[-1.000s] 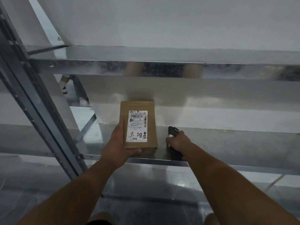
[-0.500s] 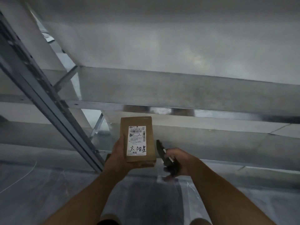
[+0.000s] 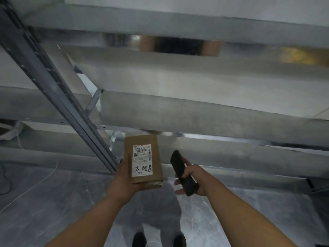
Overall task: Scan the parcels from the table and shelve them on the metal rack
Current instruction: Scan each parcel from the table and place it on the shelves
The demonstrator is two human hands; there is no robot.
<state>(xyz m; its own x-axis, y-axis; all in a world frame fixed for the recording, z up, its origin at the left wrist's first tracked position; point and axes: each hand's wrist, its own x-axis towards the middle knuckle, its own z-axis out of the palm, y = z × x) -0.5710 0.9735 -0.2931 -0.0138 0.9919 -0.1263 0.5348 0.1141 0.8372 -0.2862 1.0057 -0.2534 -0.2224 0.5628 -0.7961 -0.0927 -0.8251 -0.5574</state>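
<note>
The parcel [image 3: 143, 160] sits in my left hand [image 3: 124, 182], label up, held out in front of the rack [image 3: 195, 120] and above the floor, not on any shelf yet. My left palm is under its near end with the thumb along its left edge and the fingers curled round beneath; most of the box sticks out past my grip toward the rack. That is the first risk I see: the weight is forward of my hand, so a quick tilt or a bump could tip it off my palm and onto the floor [image 3: 53, 202]. My right hand [image 3: 194, 179] grips the scanner [image 3: 183, 173], thumb over the top and some fingers wrapped, though two lower fingers look spread loose beneath it. If I push the parcel in with that hand helping, the scanner could slip or knock the box askew. The shelf edges are blurred here, so I think the nearest lip lies just beyond the box's far end, but I cannot be sure which level it lines up with. Misjudging that, I could catch the front edge on the lip and crumple the corner or lose my hold. The slanted post [image 3: 58, 97] stands close on the left, and swinging that way could strike it.
</note>
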